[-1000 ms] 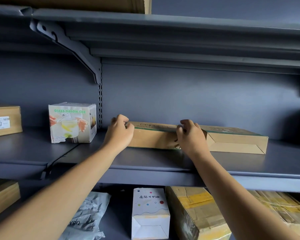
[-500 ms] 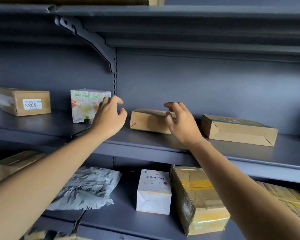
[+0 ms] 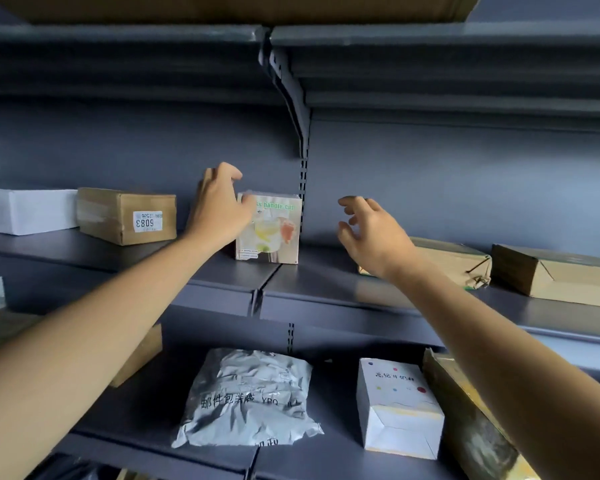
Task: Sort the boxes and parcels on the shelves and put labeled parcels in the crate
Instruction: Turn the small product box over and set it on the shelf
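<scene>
A small printed glass-cup box (image 3: 274,233) stands on the middle shelf (image 3: 222,282) by the upright post. My left hand (image 3: 219,207) is at the box's upper left corner, fingers spread above it and the thumb over its front edge, without a clear grip. My right hand (image 3: 371,233) hovers to the right of the box with fingers loosely spread, holding nothing. A brown parcel with a white label reading 6083 (image 3: 127,216) sits further left on the same shelf. Two flat brown boxes (image 3: 461,259) (image 3: 565,278) lie to the right, the nearer one partly hidden by my right wrist.
A white box (image 3: 28,211) sits at the far left. On the lower shelf lie a grey crumpled mailer bag (image 3: 250,400), a white dotted carton (image 3: 399,407), a taped brown box (image 3: 471,431) and another brown box (image 3: 139,355). Cardboard (image 3: 239,6) rests on the top shelf.
Both hands let go of the flat brown box and moved left. My left hand has reached the glass-cup box and my right hand follows in the air. The view has swung left.
</scene>
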Demonstrator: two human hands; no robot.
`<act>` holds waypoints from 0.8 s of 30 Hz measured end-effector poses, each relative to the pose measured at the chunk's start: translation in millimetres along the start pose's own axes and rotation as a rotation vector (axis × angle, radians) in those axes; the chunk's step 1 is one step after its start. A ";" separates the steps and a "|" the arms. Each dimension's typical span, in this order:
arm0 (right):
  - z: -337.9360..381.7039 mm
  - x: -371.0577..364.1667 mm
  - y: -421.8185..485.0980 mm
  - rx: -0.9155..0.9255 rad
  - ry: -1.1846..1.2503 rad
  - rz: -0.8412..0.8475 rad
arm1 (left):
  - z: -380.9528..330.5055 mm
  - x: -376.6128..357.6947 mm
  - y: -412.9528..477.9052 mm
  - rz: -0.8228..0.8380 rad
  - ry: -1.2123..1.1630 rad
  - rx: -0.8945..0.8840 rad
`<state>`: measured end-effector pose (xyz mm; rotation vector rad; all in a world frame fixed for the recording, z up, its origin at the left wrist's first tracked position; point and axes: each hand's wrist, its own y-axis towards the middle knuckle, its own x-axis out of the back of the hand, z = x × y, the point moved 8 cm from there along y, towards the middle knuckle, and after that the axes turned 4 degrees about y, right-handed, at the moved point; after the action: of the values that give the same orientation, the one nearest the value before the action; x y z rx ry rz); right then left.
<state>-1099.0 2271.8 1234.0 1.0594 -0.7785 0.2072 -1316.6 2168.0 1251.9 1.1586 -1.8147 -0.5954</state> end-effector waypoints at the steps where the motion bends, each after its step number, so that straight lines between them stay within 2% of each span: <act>1: 6.0 -12.0 7.6 -0.036 0.004 0.015 | 13.9 1.1 8.9 0.003 -0.041 0.029; 4: 9.9 -51.4 24.0 -0.219 0.013 0.118 | 43.5 -7.5 26.7 0.085 -0.094 0.160; 8: 12.4 -89.6 31.6 -0.361 0.039 0.178 | 57.6 -50.5 21.5 0.490 -0.202 0.279; 10: 14.1 -97.9 26.7 -0.381 0.069 0.208 | 54.2 -66.2 12.9 0.582 -0.233 0.246; 14: 11.4 -93.0 23.1 -0.271 0.140 0.140 | 49.4 -74.5 6.9 0.471 -0.225 0.112; 18: 18.1 -84.9 19.9 -0.130 0.222 0.039 | 47.4 -67.7 2.1 0.364 -0.407 0.090; 20: 26.4 -81.4 18.6 -0.055 0.255 -0.013 | 46.9 -60.9 2.6 0.310 -0.426 0.073; 24: 42.2 -84.0 15.5 0.103 0.178 0.001 | 55.8 -62.7 2.8 0.349 -0.447 0.096</act>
<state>-1187.3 2261.1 1200.1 1.1208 -0.6132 0.3408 -1354.8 2221.9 1200.0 0.7771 -2.3831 -0.5966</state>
